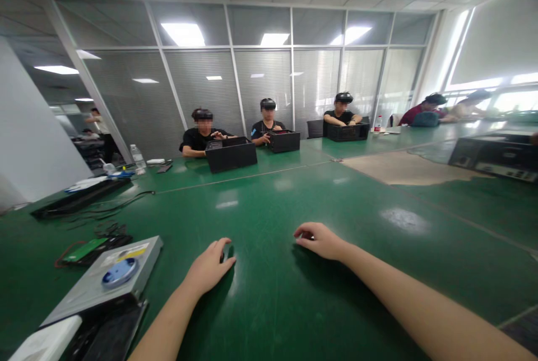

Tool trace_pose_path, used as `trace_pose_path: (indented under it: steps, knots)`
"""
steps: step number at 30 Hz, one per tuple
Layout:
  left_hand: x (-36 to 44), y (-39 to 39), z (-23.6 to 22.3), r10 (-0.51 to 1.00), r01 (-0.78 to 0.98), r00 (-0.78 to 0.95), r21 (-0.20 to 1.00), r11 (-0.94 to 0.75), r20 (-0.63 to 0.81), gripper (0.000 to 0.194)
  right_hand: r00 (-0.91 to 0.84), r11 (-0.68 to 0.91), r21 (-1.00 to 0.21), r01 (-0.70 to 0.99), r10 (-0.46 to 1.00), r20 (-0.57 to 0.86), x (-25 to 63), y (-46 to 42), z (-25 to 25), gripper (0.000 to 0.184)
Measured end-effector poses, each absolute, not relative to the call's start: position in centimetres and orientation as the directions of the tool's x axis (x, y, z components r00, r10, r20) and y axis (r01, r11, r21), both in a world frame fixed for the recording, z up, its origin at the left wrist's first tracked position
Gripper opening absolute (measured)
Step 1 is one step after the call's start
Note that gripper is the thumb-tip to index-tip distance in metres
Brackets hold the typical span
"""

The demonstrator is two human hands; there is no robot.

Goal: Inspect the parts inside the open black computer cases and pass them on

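My left hand [212, 265] is over the green table [269, 305], its thumb and fingers apart around a dark gap, with nothing plainly held. Across from it, my right hand [320, 240] has loosely curved fingers, the thumb apart from them; I make out no object in it. Left of my left hand lies a silver metal drive [101, 288] with a shallow blue round dish [120, 272] on top. Beyond the drive sits a green circuit board [88, 250] among black parts.
A white box-like object [50, 338] lies at the near left. Black cables [121, 199] and a long black panel [79, 198] are farther back. Across the table, three people work at black computer cases [231, 154]. Another case [498, 156] stands right, near a brown sheet [403, 169].
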State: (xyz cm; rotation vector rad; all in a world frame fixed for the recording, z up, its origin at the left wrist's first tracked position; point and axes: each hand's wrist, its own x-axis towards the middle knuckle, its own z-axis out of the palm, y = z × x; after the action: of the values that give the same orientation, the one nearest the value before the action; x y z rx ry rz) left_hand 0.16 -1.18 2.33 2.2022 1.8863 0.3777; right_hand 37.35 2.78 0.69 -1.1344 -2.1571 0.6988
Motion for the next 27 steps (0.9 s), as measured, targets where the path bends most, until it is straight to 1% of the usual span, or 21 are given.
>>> trace_pose_path:
  steps: [4,8,11,13,15,19,23,27]
  knots:
    - [0.4,-1.2,2.6,0.988,0.938,0.148,0.313,-0.151,0.035,0.047,-0.466,0.491,-0.688,0.534,0.85,0.245,37.3,2.6,1.0,0.022]
    - [0.5,-1.3,2.8,0.991,0.936,0.133,0.324,-0.136,0.03,0.051,-0.486,0.49,-0.688,0.536,0.845,0.223,37.3,2.4,1.4,0.021]
    - [0.5,-1.4,2.9,0.989,0.938,0.146,0.313,-0.146,0.021,0.047,-0.494,0.485,-0.688,0.54,0.845,0.207,37.3,2.2,1.6,0.021]
    - [0.5,-1.4,2.9,0.989,0.937,0.144,0.318,-0.143,0.022,0.047,-0.497,0.483,-0.686,0.543,0.844,0.201,37.3,2.1,1.7,0.022]
    - [0.5,-1.4,2.9,0.99,0.933,0.141,0.33,-0.141,0.024,0.05,-0.498,0.485,-0.686,0.543,0.843,0.201,37.3,2.1,1.8,0.022]
    - [0.5,-1.4,2.9,0.989,0.936,0.151,0.321,-0.147,0.013,0.048,-0.507,0.484,-0.697,0.53,0.839,0.197,37.1,2.1,1.8,0.021]
    - [0.5,-1.3,3.0,0.99,0.934,0.137,0.331,-0.133,0.011,0.053,-0.516,0.485,-0.702,0.521,0.834,0.194,37.0,1.9,1.9,0.02]
    - [0.4,-1.1,2.9,0.99,0.937,0.141,0.322,-0.137,0.01,0.049,-0.521,0.493,-0.708,0.505,0.828,0.204,37.0,1.9,1.9,0.02]
